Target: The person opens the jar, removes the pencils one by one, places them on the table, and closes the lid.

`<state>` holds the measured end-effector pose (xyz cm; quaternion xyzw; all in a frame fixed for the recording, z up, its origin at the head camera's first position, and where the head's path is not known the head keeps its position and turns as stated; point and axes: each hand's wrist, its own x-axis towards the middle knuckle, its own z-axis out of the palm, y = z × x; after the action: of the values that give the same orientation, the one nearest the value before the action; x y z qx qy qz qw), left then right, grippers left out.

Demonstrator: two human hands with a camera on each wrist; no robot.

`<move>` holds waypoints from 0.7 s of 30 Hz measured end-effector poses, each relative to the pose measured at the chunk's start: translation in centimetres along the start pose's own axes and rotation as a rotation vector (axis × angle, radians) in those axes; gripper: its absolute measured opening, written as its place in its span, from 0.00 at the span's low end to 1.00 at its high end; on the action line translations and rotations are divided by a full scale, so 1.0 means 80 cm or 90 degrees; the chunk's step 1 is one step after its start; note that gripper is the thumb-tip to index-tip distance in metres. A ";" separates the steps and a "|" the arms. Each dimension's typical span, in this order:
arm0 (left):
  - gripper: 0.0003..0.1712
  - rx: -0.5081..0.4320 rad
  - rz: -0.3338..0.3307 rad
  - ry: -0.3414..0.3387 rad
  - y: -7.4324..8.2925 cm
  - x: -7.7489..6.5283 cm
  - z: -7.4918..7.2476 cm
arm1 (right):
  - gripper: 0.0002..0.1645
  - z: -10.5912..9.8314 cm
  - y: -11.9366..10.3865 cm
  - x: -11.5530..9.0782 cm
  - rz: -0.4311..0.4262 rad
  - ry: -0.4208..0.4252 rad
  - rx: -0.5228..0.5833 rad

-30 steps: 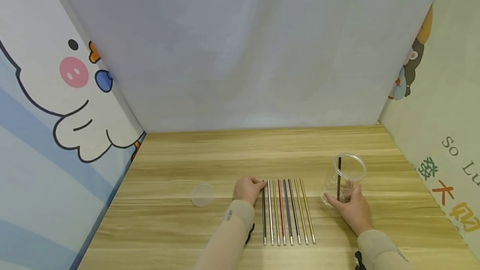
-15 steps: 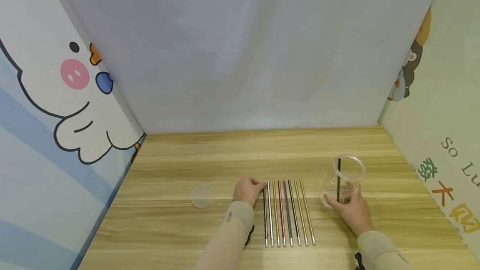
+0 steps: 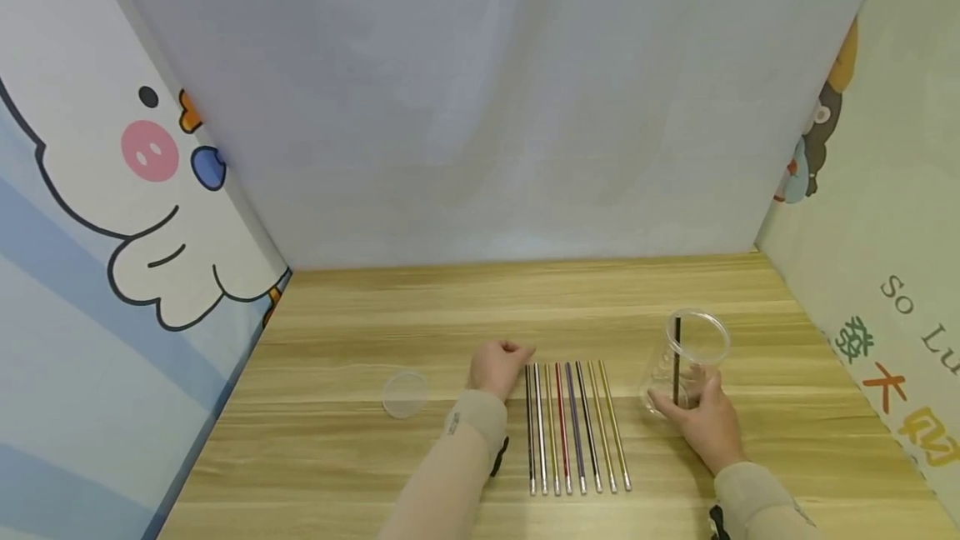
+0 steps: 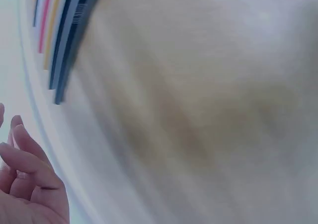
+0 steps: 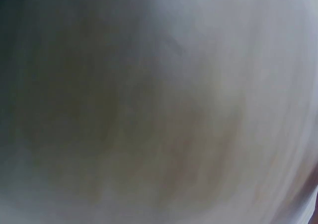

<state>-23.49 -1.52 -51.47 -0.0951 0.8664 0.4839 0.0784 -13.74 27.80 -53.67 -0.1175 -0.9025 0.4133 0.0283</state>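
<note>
Several pencils lie side by side in a row on the table, among them a red pencil (image 3: 562,423), a white pencil (image 3: 540,427) and, leftmost, a black pencil (image 3: 530,432). Their silver-banded ends point toward me. My left hand (image 3: 498,369) hovers at the far end of the black pencil; in the left wrist view its loosely bent fingers are apart from the pencils and hold nothing. On the right, my right hand (image 3: 708,425) grips the lower part of a clear plastic cup (image 3: 662,367), which stands upright. A dark pencil (image 3: 677,357) stands inside the cup. The right wrist view is mostly blurred tabletop.
A clear round disc, like a lid (image 3: 405,395), lies left of my left hand. The wooden table (image 3: 480,298) ends at a pale back wall (image 3: 480,148). Printed side walls stand at left and right.
My left hand was touching the far end of the black pencil; that pencil shifted slightly toward me, level with the others. Now the hand has lifted off it. The right hand has stayed on the cup.
</note>
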 end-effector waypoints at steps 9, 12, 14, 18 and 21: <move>0.15 -0.004 0.066 0.011 0.038 -0.001 -0.001 | 0.57 0.000 0.000 0.001 0.008 -0.002 0.002; 0.16 0.006 0.082 0.021 0.056 -0.005 -0.001 | 0.56 0.001 0.001 0.001 0.006 0.004 0.000; 0.16 -0.011 0.093 0.017 0.067 -0.008 0.001 | 0.55 0.001 0.001 0.001 0.002 0.007 -0.002; 0.15 -0.060 0.130 0.005 0.087 -0.013 0.006 | 0.55 0.001 0.002 0.001 0.000 0.011 -0.003; 0.15 -0.089 0.156 -0.007 0.098 -0.018 0.011 | 0.55 0.001 0.003 0.001 0.002 0.010 -0.001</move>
<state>-23.92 3.40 -45.09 0.0090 0.8354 0.5494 0.0164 -13.82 27.87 -53.91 -0.1220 -0.9025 0.4117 0.0344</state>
